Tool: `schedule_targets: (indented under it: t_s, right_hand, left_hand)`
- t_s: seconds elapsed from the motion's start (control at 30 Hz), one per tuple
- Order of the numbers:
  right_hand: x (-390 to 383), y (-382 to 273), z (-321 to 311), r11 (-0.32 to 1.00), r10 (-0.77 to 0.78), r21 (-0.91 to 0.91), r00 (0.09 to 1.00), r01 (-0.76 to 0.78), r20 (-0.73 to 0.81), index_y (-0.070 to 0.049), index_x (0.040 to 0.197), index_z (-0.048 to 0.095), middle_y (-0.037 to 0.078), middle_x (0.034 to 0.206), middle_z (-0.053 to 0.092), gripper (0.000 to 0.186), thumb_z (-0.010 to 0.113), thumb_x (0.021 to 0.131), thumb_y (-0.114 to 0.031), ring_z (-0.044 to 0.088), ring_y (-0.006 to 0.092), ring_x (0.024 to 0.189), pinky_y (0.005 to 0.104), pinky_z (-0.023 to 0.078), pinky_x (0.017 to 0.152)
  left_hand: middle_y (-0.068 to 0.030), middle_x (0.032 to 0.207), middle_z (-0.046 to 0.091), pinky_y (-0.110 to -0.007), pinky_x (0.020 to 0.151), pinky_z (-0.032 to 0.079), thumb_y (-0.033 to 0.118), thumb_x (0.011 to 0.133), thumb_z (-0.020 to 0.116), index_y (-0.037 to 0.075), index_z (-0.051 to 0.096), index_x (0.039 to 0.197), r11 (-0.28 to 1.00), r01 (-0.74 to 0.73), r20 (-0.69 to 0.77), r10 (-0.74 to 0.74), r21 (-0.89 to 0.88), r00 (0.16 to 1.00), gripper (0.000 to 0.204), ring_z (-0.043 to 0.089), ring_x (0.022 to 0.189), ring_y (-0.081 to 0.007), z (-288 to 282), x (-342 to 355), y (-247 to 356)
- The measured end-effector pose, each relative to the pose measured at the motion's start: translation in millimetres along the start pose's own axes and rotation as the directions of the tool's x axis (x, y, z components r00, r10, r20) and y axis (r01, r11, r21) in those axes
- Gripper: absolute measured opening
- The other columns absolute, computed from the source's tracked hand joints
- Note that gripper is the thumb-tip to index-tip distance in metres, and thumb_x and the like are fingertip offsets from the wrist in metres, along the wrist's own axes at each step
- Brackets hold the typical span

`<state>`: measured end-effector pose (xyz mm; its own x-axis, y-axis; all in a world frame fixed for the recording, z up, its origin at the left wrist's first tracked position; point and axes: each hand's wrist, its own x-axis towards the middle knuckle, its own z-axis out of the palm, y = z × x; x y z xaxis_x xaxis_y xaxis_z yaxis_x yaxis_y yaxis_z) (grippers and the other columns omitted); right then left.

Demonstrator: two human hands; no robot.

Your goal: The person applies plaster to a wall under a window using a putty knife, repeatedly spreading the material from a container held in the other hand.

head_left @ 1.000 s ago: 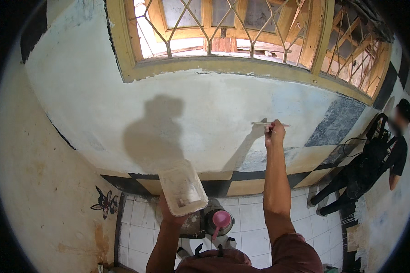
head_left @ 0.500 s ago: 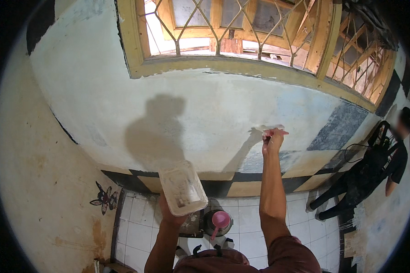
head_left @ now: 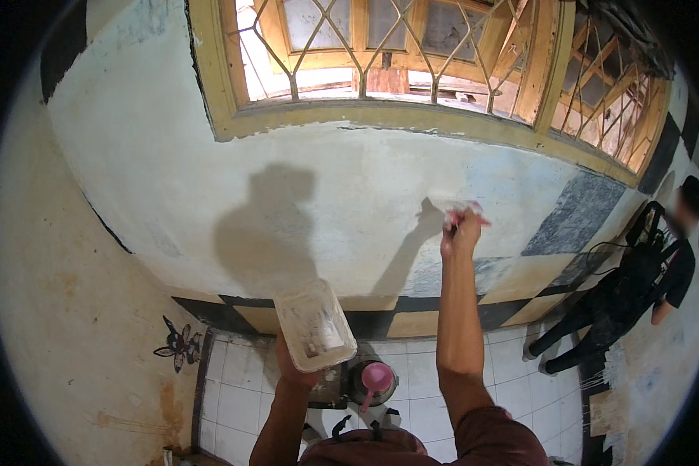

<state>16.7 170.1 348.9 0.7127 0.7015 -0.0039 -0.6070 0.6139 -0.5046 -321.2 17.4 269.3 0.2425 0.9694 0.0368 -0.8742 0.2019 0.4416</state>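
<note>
My right hand (head_left: 460, 233) is raised against the pale plastered wall (head_left: 210, 171) below the window, gripping a putty scraper (head_left: 458, 208) with a pinkish handle; its white blade lies flat on the wall. My left hand (head_left: 297, 373) holds a white rectangular tub (head_left: 315, 326) from underneath, at chest height, with smears of white paste inside. The shadows of my head and raised arm fall on the wall to the left of the scraper.
A yellow-framed window with a metal grille (head_left: 412, 54) runs above. Black and cream checked tiles (head_left: 575, 210) line the wall at right. On the white tiled floor stands a container with a pink funnel (head_left: 376, 379). Another person in black (head_left: 637, 287) stands at right.
My right hand has drawn the scraper a little down and left along the wall. The tub in my left hand has stayed about where it was.
</note>
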Motion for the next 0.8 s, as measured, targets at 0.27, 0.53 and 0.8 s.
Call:
schedule_targets:
  t_s: [0.27,0.53,0.8]
  right_hand:
    - [35.7,32.2,-37.3,0.976,0.105,-0.182,0.989,-0.123,-0.107,-0.01,0.069,0.047,0.004,0.061,0.046,0.015,0.052,0.083,-0.006,0.044,0.0141,0.047,0.0258,0.034,0.041]
    - [-15.3,-14.7,-56.9,0.989,-0.111,-0.089,0.991,0.118,0.079,-0.008,0.087,0.056,0.0,0.073,0.055,0.009,0.06,0.08,-0.003,0.05,0.0111,0.055,0.0239,0.038,0.044]
    - [33.5,5.5,-206.6,0.921,-0.22,-0.373,0.938,0.11,-0.268,-0.005,0.086,0.059,0.002,0.072,0.058,0.003,0.06,0.087,-0.007,0.051,0.0126,0.055,0.0279,0.042,0.048]
  left_hand:
    - [-0.0078,0.123,0.058,-0.048,0.096,0.049,0.041,0.096,0.042,0.011,0.046,0.133,0.994,-0.026,0.029,0.023,0.111,0.999,0.049,0.058,0.112,-0.0274,4.2,4.4,-17.3]
    - [-0.0089,0.126,0.055,-0.048,0.095,0.05,0.042,0.094,0.051,0.009,0.042,0.136,0.999,-0.029,0.081,0.025,0.04,0.996,0.054,0.055,0.116,-0.0264,1.2,0.5,-5.1]
    - [-0.0098,0.13,0.053,-0.053,0.097,0.046,0.051,0.095,0.043,0.014,0.044,0.137,0.999,0.011,-0.072,-0.013,-0.038,0.997,0.056,0.053,0.119,-0.0311,-10.9,0.2,-13.1]
